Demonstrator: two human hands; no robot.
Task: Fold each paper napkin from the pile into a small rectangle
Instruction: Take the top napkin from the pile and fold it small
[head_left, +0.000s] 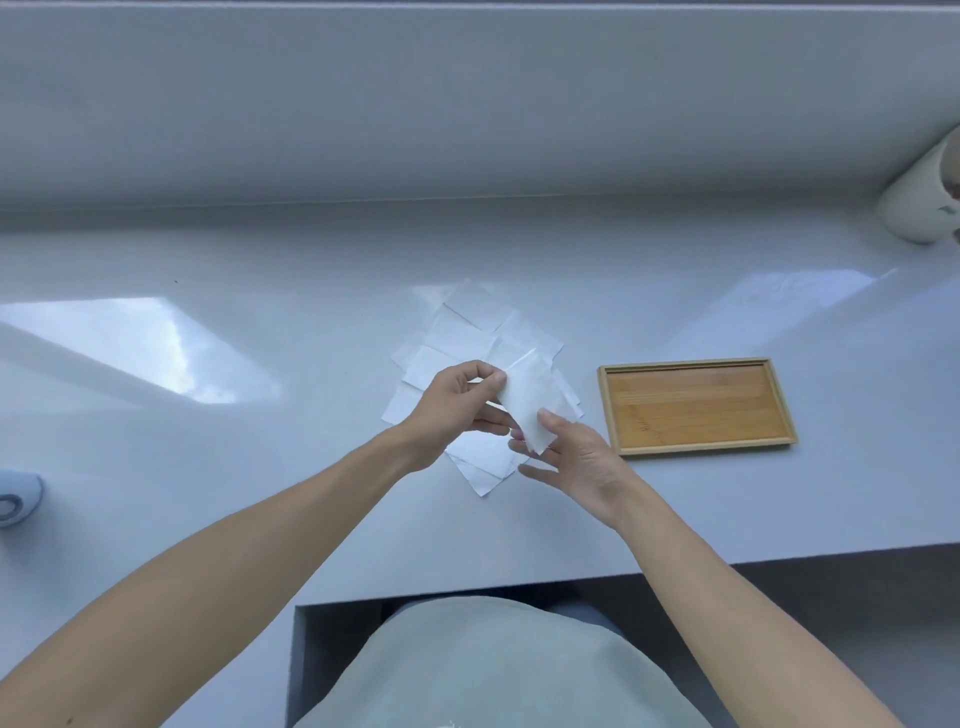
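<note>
A loose pile of white paper napkins (470, 332) lies spread on the pale glossy counter (260, 467), several sheets overlapping at angles. Just above the pile both hands hold one white napkin (532, 400), which looks partly folded. My left hand (457, 405) pinches its upper left edge between thumb and fingers. My right hand (576, 457) grips its lower end, thumb on top and fingers underneath. Part of the pile is hidden beneath the hands.
A shallow wooden tray (696, 452) with nothing in it sits to the right of the pile. A white cylindrical container (919, 202) stands at the far right by the back wall. A pale blue object (15, 499) is at the left edge. The counter's front edge runs near my body.
</note>
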